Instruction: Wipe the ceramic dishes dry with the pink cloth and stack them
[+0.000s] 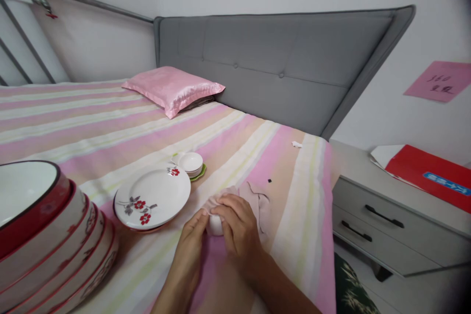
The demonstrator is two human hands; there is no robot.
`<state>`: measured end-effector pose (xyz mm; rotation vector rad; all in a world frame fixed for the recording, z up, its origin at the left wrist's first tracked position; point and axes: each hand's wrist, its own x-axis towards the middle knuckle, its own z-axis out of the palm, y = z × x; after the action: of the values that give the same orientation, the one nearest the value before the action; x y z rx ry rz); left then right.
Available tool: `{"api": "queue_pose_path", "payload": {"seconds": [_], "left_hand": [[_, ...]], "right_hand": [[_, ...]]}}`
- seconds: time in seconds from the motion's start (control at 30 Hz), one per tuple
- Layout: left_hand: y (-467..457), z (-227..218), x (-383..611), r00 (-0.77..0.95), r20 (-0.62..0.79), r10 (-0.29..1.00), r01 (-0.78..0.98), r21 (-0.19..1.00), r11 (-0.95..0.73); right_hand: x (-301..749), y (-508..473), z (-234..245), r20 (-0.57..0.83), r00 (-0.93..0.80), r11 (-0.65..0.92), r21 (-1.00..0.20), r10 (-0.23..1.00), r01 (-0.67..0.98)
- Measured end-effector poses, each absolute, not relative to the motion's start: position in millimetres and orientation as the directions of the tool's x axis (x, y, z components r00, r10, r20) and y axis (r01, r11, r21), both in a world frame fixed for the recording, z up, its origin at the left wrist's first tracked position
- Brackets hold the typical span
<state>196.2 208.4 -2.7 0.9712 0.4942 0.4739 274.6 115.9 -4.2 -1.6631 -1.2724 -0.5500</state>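
Both hands close around a small white dish [216, 225], only partly visible, at the middle of the bed's near side. My left hand [193, 233] grips its left edge with thumb and fingers. My right hand [239, 223] presses a pale pink cloth [257, 201] over the dish; part of the cloth spreads out to the right. Left of my hands lies a white plate with red flowers [158, 196], atop at least one other plate. Behind it, several small white dishes [190, 162] are stacked on a green leaf-shaped dish [199, 173].
Large red-and-white bowls [69, 235] stand stacked at the near left. A pink pillow [172, 86] lies by the grey headboard [257, 49]. Right of the striped bed [140, 274] stands a grey nightstand [390, 235] with a red packet [434, 171] on top.
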Motion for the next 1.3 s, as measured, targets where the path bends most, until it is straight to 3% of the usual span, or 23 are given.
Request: {"api": "queue_pose_path", "payload": {"seconds": [0.17,0.37,0.47,0.63,0.8,0.93,1.3], "left_hand": [[205,2,198,0.793,-0.213,0.571,-0.156,0.836,0.527],[206,1,199,0.776,-0.290,0.560,-0.168,0.761,0.627],[206,1,198,0.767,-0.293,0.571,-0.175,0.760,0.626],[206,0,197,0.785,-0.275,0.556,-0.178,0.759,0.626],[208,-4,197,0.773,-0.250,0.582,-0.204,0.772,0.602],[209,-5,197,0.769,-0.243,0.591,-0.210,0.778,0.593],[210,-2,195,0.666,-0.303,0.681,-0.185,0.818,0.545]], "right_hand": [[285,118,-9,0.739,0.503,-0.087,-0.524,0.449,0.847],[297,118,-20,0.570,0.699,-0.086,-0.746,0.432,0.660],[297,117,-23,0.528,0.741,-0.100,-0.783,0.415,0.614],[290,113,-21,0.609,0.711,-0.150,-0.713,0.351,0.685],[280,111,-17,0.759,0.569,-0.130,-0.559,0.317,0.819],[276,113,-14,0.805,0.514,-0.100,-0.509,0.295,0.855],[263,112,-6,0.818,0.244,0.092,-0.338,0.521,0.937]]}}
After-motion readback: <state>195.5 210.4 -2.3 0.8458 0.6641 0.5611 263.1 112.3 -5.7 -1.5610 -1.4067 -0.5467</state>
